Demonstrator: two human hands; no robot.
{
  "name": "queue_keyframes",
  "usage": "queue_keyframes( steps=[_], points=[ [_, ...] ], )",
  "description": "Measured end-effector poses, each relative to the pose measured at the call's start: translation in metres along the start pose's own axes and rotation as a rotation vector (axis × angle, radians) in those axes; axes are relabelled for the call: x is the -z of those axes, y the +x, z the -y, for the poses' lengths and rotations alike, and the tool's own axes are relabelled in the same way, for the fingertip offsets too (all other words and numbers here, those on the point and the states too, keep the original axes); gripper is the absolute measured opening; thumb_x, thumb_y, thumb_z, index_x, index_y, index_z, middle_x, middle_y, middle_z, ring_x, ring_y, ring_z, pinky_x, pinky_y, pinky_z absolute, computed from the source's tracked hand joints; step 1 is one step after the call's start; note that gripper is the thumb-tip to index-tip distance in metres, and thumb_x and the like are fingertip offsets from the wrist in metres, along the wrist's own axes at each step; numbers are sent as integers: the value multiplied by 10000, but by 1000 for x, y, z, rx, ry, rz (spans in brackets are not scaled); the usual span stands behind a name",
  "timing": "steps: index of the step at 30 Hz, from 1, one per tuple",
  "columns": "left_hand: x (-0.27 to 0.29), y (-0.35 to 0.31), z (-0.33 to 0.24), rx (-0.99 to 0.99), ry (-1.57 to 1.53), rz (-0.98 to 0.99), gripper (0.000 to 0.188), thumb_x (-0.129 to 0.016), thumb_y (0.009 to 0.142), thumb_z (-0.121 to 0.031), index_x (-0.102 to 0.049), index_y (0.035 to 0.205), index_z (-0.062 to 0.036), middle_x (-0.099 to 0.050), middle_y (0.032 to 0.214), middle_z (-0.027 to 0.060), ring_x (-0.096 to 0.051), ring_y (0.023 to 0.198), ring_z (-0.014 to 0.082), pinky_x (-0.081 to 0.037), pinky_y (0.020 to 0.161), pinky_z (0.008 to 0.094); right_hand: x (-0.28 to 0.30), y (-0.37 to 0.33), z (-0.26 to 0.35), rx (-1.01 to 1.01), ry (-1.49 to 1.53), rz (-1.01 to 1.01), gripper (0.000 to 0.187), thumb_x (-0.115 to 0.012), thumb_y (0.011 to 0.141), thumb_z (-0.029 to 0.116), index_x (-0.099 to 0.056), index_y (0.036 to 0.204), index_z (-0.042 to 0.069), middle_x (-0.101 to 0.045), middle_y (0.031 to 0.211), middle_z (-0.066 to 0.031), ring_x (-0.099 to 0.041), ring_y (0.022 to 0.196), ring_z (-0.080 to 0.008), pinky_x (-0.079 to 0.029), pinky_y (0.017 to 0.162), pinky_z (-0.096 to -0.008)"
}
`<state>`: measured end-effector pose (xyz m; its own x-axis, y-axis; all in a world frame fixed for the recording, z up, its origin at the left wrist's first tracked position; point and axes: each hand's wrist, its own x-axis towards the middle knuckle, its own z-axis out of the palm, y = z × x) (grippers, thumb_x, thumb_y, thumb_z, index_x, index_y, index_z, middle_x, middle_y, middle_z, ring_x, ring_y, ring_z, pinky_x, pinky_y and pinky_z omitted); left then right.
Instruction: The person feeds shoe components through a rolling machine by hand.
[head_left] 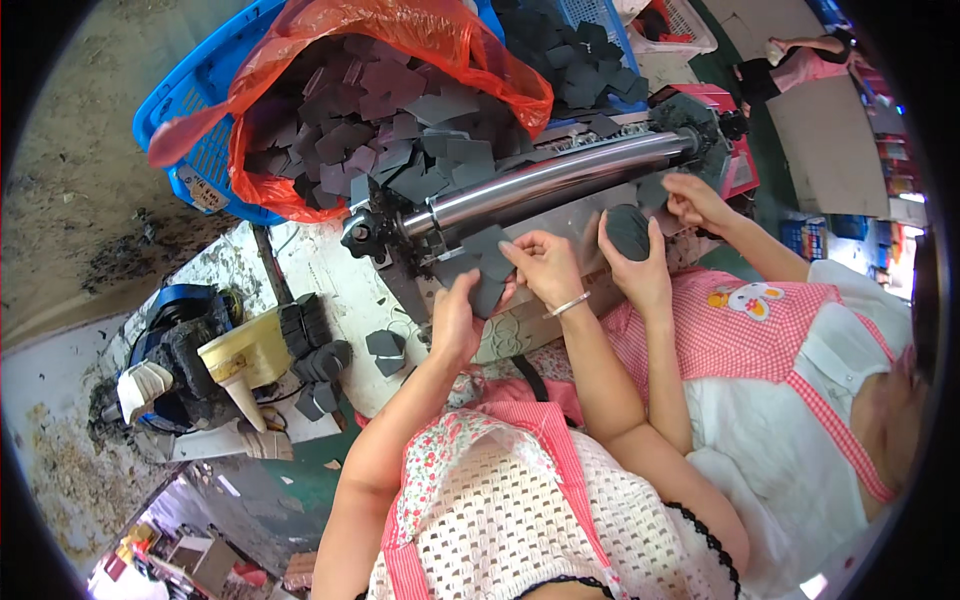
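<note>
In front of a steel roller machine (560, 172), my left hand (458, 318) is closed around a few flat dark grey pieces (488, 296) with angled corners. My right hand (548, 264) pinches the edge of a similar grey piece (486, 242), close to the machine's front plate. The pieces overlap between my hands, so I cannot tell exactly which one each set of fingers grips. A co-worker's hand (640, 275) on the right holds a thick stack of grey pieces (628, 232). That person's other hand (700, 206) is at a single piece by the roller's right end.
Behind the roller, a blue basket (165, 120) lined with a red plastic bag (240, 170) holds many loose grey pieces. Another blue crate (632, 85) with pieces stands beyond. Stacked pieces (322, 362), a small stack (385, 350) and a blackened machine with a cream tray (245, 350) are left.
</note>
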<state>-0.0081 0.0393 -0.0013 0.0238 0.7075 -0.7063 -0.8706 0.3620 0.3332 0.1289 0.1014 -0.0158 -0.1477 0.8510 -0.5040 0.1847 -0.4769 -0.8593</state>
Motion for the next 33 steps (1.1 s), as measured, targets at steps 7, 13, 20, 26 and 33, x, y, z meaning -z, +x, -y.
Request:
queue_keyframes(
  steps=[7,13,20,26,33],
  points=[
    [2,4,6,-110,224,59,270,-523,962,-93,-542,1052,161,-620,1024,205,-665,863,281,-608,770,337,-2,-5,4,135,74,-56,251,-724,830,122,-627,939,-82,-672,798,-135,-654,586,-163,-533,511,-253],
    [-9,4,1,-9,195,9,293,-520,962,-102,-530,1110,150,-615,1063,212,-661,920,294,-603,769,319,6,-4,-5,87,-38,36,287,-754,799,128,-613,909,-95,-657,760,-120,-654,607,-148,-530,494,-258],
    [3,6,5,-19,196,47,299,-541,949,-81,-520,1108,172,-628,1018,241,-682,835,297,-607,744,306,-8,0,22,-66,-46,-179,323,-742,816,207,-609,855,-85,-678,690,-136,-656,550,-152,-495,471,-263],
    [-10,-1,4,-28,119,-22,363,-517,975,-157,-531,1051,197,-644,914,234,-693,766,306,-602,681,284,4,7,-2,-6,-117,-36,317,-734,827,236,-615,839,-58,-670,673,-114,-643,540,-140,-480,454,-252],
    [5,6,8,-19,223,85,333,-507,981,-157,-523,1085,159,-628,981,195,-676,847,276,-608,763,331,5,-2,6,111,-282,48,288,-748,809,215,-640,853,-48,-664,662,-96,-621,532,-120,-479,466,-245]
  ],
)
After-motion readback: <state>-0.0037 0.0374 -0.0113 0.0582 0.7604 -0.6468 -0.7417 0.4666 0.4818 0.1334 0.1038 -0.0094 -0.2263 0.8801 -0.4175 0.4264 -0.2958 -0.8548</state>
